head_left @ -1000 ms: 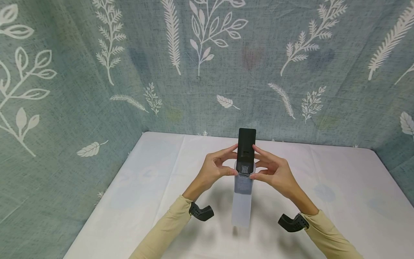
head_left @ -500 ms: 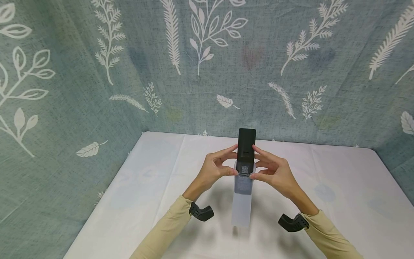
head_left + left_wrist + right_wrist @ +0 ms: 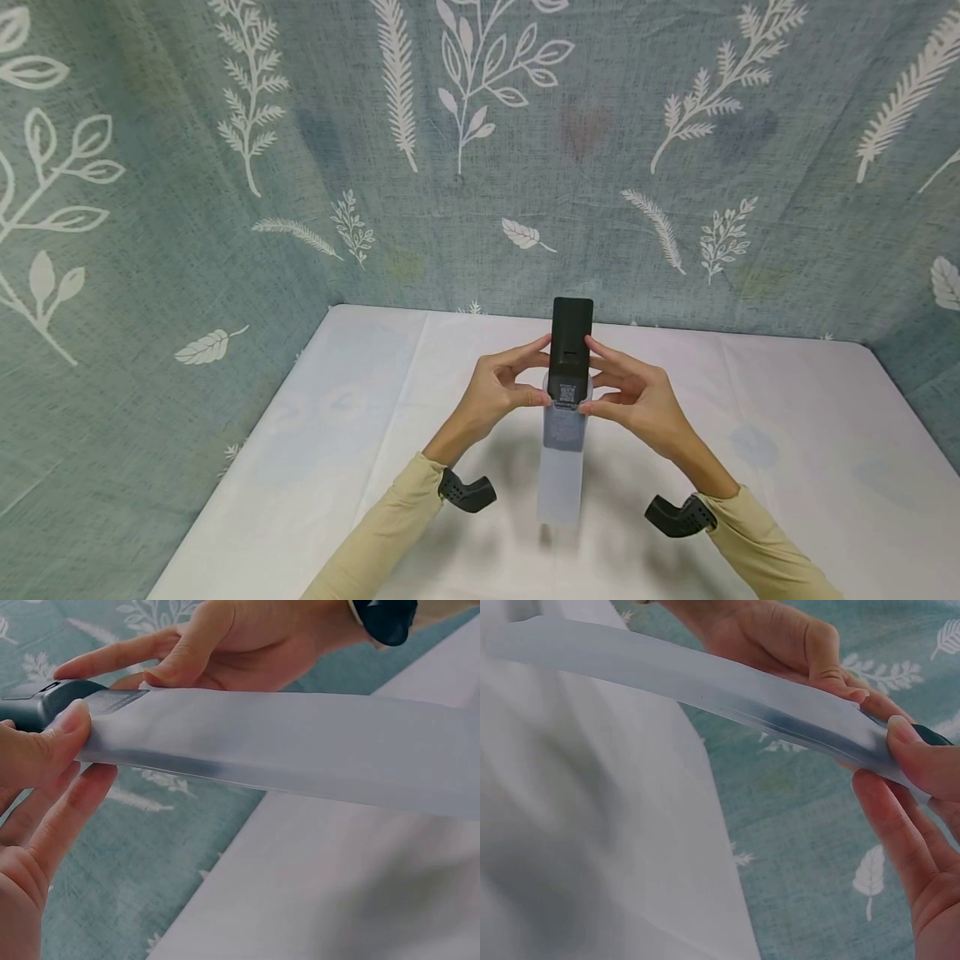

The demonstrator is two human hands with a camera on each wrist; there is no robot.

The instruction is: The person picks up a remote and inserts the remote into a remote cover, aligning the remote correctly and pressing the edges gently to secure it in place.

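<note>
Gripped from both sides, in left hand [image 3: 501,383] and right hand [image 3: 636,393]: black device [image 3: 572,333] and frosted pouch [image 3: 560,487], together above the table [image 3: 315,500]. Thumbs at the near corners of the pouch's mouth, index fingertips against the device's long edges, other fingers bent in towards the sides. Device with far end free beyond the fingertips, near end at the mouth of the pouch; depth of the fit hard to tell. Pouch long, narrow and flattish, pointing back towards the wearer, with a bluish tint just below the mouth.

On each wrist, a black camera [image 3: 468,493]; beyond that, beige sleeves [image 3: 382,533].

Underneath, pale cloth over the tabletop, faintly patterned and lightly creased, with soft shadows below hands and pouch. Behind and to the left, grey-green curtain [image 3: 450,242] with white leaves and sprigs, plus faint reddish, blue and yellowish patches.

On the device, beside the pouch's mouth: label [image 3: 567,393] with a small QR-like square and tiny print, too small to read.
</note>
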